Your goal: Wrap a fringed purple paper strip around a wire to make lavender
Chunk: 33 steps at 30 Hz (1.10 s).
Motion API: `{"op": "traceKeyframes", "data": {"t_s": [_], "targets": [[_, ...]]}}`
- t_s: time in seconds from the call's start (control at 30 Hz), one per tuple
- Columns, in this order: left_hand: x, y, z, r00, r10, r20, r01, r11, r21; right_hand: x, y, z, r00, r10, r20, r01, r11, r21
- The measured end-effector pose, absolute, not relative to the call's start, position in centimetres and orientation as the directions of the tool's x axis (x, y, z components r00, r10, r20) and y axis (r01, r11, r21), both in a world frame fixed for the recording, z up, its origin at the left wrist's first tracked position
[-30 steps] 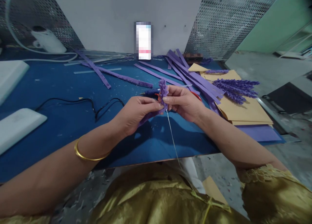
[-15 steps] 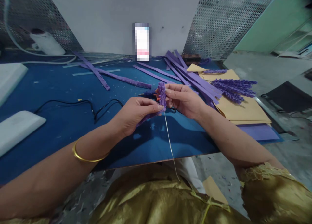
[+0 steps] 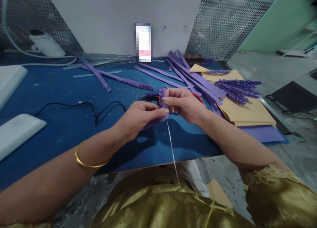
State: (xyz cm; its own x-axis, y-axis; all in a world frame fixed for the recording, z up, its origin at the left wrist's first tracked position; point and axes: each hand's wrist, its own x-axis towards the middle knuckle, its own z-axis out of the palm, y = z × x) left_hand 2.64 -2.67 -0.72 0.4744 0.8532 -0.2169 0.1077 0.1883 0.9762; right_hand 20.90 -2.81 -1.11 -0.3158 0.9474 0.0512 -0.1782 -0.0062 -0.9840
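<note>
Between both hands is a purple paper flower spike point(image 3: 162, 94) on a thin pale wire stem point(image 3: 170, 140), which hangs down toward my lap. My left hand point(image 3: 146, 117) pinches its lower end, and a purple strip trails beneath those fingers. Higher up, the thumb and fingers of my right hand point(image 3: 182, 102) grip the curled petals. Just behind the spike lies a dark blue tool with a pointed metal tip point(image 3: 150, 95) and an orange part, partly hidden. A red loop handle point(image 3: 198, 97) shows behind my right hand.
Purple paper strips point(image 3: 198, 82) pile up at the back right; more strips point(image 3: 119, 78) lie left of centre. Finished purple flower spikes point(image 3: 237, 89) rest on tan paper point(image 3: 250, 115). A phone point(image 3: 143, 43) leans on the back panel. A black cable point(image 3: 66, 104) crosses the left side.
My right hand has shifted slightly down and right along the flower spike, uncovering the red handle. The spike's top now tilts and looks shorter. My left thumb has moved a little over its base.
</note>
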Motion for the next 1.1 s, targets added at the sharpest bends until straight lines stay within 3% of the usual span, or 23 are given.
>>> {"op": "traceKeyframes", "data": {"t_s": [0.6, 0.93, 1.1], "targets": [[2.67, -2.72, -0.71, 0.478, 0.866, -0.146, 0.164, 0.075, 0.984, 20.72, -2.96, -1.02, -0.280, 0.960, 0.022, -0.155, -0.023, -0.988], [2.62, -2.15, -0.40, 0.475, 0.857, -0.199, 0.019, 0.216, 0.976, 20.82, -2.89, -0.94, -0.285, 0.958, -0.020, -0.239, -0.091, -0.967], [2.72, -2.04, -0.64, 0.439, 0.866, -0.239, -0.112, 0.317, 0.942, 20.83, -2.51, -1.27, -0.327, 0.943, 0.065, -0.285, -0.033, -0.958]]}}
